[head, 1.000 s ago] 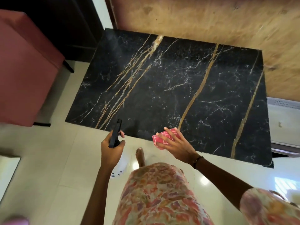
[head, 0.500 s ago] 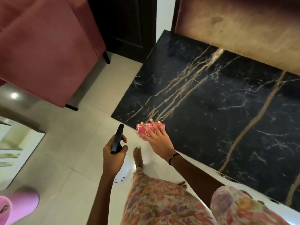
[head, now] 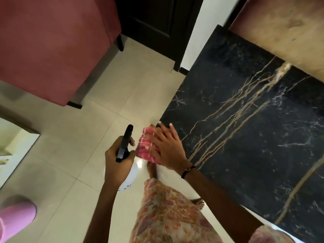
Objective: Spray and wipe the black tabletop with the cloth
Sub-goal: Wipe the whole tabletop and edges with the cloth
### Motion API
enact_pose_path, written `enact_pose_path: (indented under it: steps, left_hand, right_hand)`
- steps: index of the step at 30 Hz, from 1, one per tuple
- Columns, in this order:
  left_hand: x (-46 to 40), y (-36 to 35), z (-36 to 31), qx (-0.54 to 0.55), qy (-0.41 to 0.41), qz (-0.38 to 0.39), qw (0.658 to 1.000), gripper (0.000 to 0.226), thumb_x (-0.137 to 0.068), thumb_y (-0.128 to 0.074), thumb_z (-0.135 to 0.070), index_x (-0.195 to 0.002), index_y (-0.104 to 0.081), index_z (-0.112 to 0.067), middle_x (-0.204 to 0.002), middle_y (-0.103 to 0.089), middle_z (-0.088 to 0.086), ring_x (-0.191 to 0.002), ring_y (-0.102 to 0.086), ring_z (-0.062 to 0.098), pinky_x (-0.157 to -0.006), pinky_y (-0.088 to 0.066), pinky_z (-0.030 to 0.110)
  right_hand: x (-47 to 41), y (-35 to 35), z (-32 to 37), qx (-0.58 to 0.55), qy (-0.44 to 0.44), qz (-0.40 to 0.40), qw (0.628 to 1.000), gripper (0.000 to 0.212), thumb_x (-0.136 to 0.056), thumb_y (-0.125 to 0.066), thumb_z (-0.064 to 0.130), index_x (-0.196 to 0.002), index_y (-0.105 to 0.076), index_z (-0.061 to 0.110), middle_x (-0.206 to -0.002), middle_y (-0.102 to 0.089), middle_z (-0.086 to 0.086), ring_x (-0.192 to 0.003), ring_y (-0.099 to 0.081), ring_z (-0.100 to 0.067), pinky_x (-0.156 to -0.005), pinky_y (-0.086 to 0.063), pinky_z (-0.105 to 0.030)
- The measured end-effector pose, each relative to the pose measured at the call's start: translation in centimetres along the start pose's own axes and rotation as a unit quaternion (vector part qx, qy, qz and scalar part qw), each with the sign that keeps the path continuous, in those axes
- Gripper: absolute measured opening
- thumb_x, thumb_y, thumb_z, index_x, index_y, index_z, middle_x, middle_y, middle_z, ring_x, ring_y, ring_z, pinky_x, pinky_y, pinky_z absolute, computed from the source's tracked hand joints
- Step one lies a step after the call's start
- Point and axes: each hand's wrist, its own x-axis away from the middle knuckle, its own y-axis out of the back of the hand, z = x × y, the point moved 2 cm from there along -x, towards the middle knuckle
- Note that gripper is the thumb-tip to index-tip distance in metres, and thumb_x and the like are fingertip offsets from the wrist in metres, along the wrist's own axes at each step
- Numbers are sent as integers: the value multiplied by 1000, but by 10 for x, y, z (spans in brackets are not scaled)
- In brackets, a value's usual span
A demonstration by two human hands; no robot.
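Big dusty-red upholstered armchair [head: 52,46] top left on the cream tile floor [head: 57,155]. L hand [head: 117,160] w/ its grip curled tight round a white spray bottle w/ black trigger head [head: 124,142], held over the floor just off the table corner. R hand [head: 168,148], fingers flat & spread, presses a folded pink-red checked cloth [head: 147,146] at the near-left corner of the black gold-veined marble table [head: 254,128].

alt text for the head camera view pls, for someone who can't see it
Seen from above, a person's right hand presses a folded pink checked cloth flat on the near left corner of a black marble tabletop with gold veins. Their left hand grips a spray bottle beside it, over a pale tiled floor.
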Motion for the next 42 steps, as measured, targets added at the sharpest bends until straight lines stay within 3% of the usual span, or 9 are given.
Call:
enact_pose_path:
  steps: [4,6,9,15,19,23,26,33,42]
  left_hand:
    - [-29,-6,-5,20,7,26,999,29,-68,-49,-1,-86,-58,-22,-79,-56,17,-48,-38,25,-55,-37,28]
    - [-43,-10,-11,35,3,38,999,26,-69,-50,3,-82,-57,-18,-79,-58,14,-47,-38,17,-54,-37,26]
    - [-62,-17,-16,17,9,34,999,32,-71,-51,7,-78,-55,-24,-78,-57,22,-45,-37,14,-51,-35,24]
    - [-98,-29,-21,41,-8,59,997,25,-71,-52,8,-80,-56,-14,-75,-57,21,-45,-38,11,-51,-34,15]
    - [-124,-40,-21,32,-5,72,997,20,-70,-51,1,-81,-55,-15,-72,-57,22,-46,-39,14,-51,-34,18]
    - [-151,-51,-28,28,-27,79,996,22,-75,-55,12,-85,-56,-7,-73,-60,5,-49,-49,8,-53,-37,7]
    - [-170,-58,-35,32,-35,79,996,22,-75,-55,12,-84,-57,-8,-73,-60,12,-49,-46,9,-52,-36,8]
    - [-216,-82,-50,34,-79,99,991,20,-75,-57,7,-86,-56,-10,-76,-61,0,-53,-49,10,-55,-38,9]
    - [-245,-103,-65,34,-131,117,984,17,-70,-54,-7,-86,-56,-13,-77,-62,4,-54,-49,11,-57,-40,8]
  right_hand:
    - [-60,22,-62,58,-104,-13,993,45,-98,-29,47,-132,-53,28,-149,-40,-1,-142,-26,-28,-116,2,-49]
    - [-85,38,-89,77,-136,-35,987,45,-97,-31,46,-122,-61,24,-143,-47,-5,-138,-33,-31,-116,-6,-50]
    - [-86,40,-78,62,-63,-3,996,39,-96,-36,43,-115,-64,23,-126,-57,-2,-124,-46,-28,-112,-23,-51]
    - [-64,23,-59,25,85,71,994,43,-93,-36,56,-118,-60,30,-125,-59,4,-128,-43,-22,-116,-9,-45]
    - [-108,42,-127,67,29,31,997,42,-94,-36,54,-114,-62,28,-123,-60,3,-129,-44,-21,-116,-7,-53]
    - [-165,72,-205,83,-65,6,994,57,-93,-26,60,-110,-65,22,-122,-60,0,-129,-42,-22,-114,-3,-62]
    - [-188,81,-227,110,-117,7,987,65,-92,-21,63,-113,-65,19,-122,-58,-1,-129,-40,-23,-114,-1,-61]
    - [-183,79,-244,110,-12,28,993,60,-91,-27,66,-115,-61,24,-123,-57,0,-130,-41,-24,-115,6,-57]
    - [-260,113,-347,88,-218,-76,969,62,-89,-28,68,-117,-60,24,-134,-50,1,-138,-30,-22,-112,2,-63]
